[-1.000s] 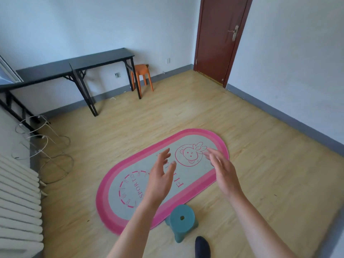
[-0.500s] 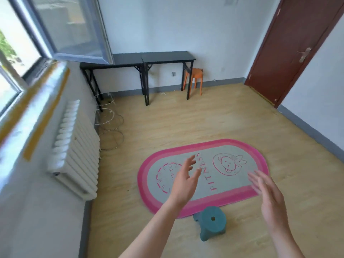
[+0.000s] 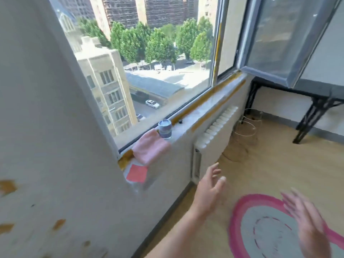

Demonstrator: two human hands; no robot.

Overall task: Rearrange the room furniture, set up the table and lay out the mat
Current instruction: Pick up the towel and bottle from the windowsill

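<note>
Now turned from mat (image 3: 247,228) toward window sill (image 3: 202,116); left hand (image 3: 209,189) and right hand (image 3: 307,224) open, empty; mat laid, desk (image 3: 316,94) pending.

Lighting: bright daylight, entering through the window (image 3: 149,75); outdoor buildings and trees sunlit, near overexposed. Windowsill (image 3: 204,112) carried pale glare along its top. Interior wall at the left edge evenly lit, soft. Focus: whole frame smeared by motion; right hand (image 3: 309,226) heavily blurred, left hand (image 3: 210,190) less so. Distortion: wide-angle bending of the window frame lines toward the edges.
</note>
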